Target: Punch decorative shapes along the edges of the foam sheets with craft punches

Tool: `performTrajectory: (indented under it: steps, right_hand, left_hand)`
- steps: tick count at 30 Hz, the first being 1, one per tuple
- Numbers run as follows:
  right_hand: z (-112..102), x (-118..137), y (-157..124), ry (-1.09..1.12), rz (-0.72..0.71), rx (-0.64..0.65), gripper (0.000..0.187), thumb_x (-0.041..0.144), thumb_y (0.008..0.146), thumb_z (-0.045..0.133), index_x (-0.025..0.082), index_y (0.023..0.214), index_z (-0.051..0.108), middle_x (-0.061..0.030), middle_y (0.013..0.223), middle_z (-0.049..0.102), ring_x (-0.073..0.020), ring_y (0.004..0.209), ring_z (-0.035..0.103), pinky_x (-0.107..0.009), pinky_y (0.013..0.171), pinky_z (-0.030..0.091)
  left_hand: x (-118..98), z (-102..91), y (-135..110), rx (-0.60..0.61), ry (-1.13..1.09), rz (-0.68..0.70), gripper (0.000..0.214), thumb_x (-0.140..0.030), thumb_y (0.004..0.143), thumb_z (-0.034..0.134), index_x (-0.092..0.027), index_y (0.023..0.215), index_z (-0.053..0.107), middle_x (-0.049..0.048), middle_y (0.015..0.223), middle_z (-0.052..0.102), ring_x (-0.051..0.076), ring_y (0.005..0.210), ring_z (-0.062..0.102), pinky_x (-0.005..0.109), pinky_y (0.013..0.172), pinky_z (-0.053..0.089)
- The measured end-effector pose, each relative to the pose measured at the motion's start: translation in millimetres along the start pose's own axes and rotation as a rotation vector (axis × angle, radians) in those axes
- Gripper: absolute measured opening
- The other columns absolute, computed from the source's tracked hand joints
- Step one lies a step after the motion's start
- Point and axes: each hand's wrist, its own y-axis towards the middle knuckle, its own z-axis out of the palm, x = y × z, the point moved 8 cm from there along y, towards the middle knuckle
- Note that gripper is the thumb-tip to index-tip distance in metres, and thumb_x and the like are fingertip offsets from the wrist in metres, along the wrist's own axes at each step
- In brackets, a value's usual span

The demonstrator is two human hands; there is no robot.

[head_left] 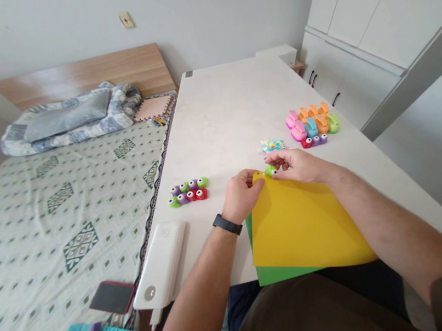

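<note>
A yellow sheet of paper (pixel 300 225) lies over a green sheet (pixel 287 273) at the table's near edge. My left hand (pixel 244 192), with a dark wristband, pinches the yellow sheet at its far left corner, thumb on top. Beside it, my right hand (pixel 298 166) has its fingers closed around a small green craft punch (pixel 270 170) at the sheet's far edge. Small holes show in the yellow paper near that corner. Just beyond my right hand lies a colourful small packet (pixel 272 145).
Several small punches (pixel 189 192) stand in two rows at the left. Larger pink, orange, blue and green punches (pixel 311 121) are grouped at the right. A white power bank (pixel 161 263) with a cable lies near the table's left edge, beside the bed (pixel 45 214).
</note>
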Motion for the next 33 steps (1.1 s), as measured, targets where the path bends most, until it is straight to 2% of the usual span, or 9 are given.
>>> performTrajectory:
  steps: [6,10,19,25,33]
  right_hand:
    - [5,3,0,-0.087,0.0,0.066,0.048,0.037,0.078,0.078,0.019,0.122,0.07,-0.0082,0.115,0.071,-0.0187,0.087,0.064,-0.033,0.078,0.053]
    - [10,9,-2,-0.043,-0.016,0.11,0.048,0.034,0.079,0.076,0.019,0.124,0.068,-0.0061,0.103,0.072,-0.0178,0.086,0.064,-0.03,0.074,0.051]
    - [11,12,-4,-0.049,-0.042,0.087,0.046,0.039,0.084,0.072,0.021,0.127,0.067,-0.0053,0.098,0.069,-0.0197,0.087,0.062,-0.033,0.077,0.052]
    - [16,11,-6,-0.016,-0.028,0.129,0.046,0.04,0.088,0.069,0.022,0.13,0.064,-0.0057,0.105,0.07,-0.0191,0.087,0.064,-0.033,0.078,0.052]
    - [14,11,-8,-0.016,-0.022,0.108,0.047,0.043,0.09,0.067,0.023,0.131,0.064,-0.0074,0.113,0.071,-0.0213,0.092,0.066,-0.035,0.082,0.054]
  left_hand:
    - [2,1.8,0,0.008,-0.004,0.004,0.022,-0.028,0.085,0.068,-0.016,0.104,0.07,0.0081,0.091,0.077,0.018,0.079,0.073,0.025,0.068,0.057]
    - [1,1.1,0,0.001,0.008,0.013,0.021,-0.027,0.085,0.067,-0.015,0.103,0.07,0.0078,0.09,0.077,0.017,0.078,0.072,0.024,0.067,0.056]
    - [0,-0.6,0,-0.018,0.032,0.034,0.023,-0.029,0.086,0.068,-0.016,0.103,0.071,0.0079,0.09,0.077,0.017,0.076,0.072,0.025,0.067,0.056]
    - [-1,0.7,1,-0.011,0.047,0.037,0.021,-0.029,0.086,0.068,-0.015,0.101,0.069,0.0085,0.091,0.077,0.017,0.077,0.072,0.024,0.065,0.055]
    - [2,1.4,1,-0.001,0.013,0.003,0.023,-0.032,0.086,0.069,-0.016,0.103,0.069,0.0074,0.091,0.077,0.016,0.075,0.072,0.024,0.065,0.055]
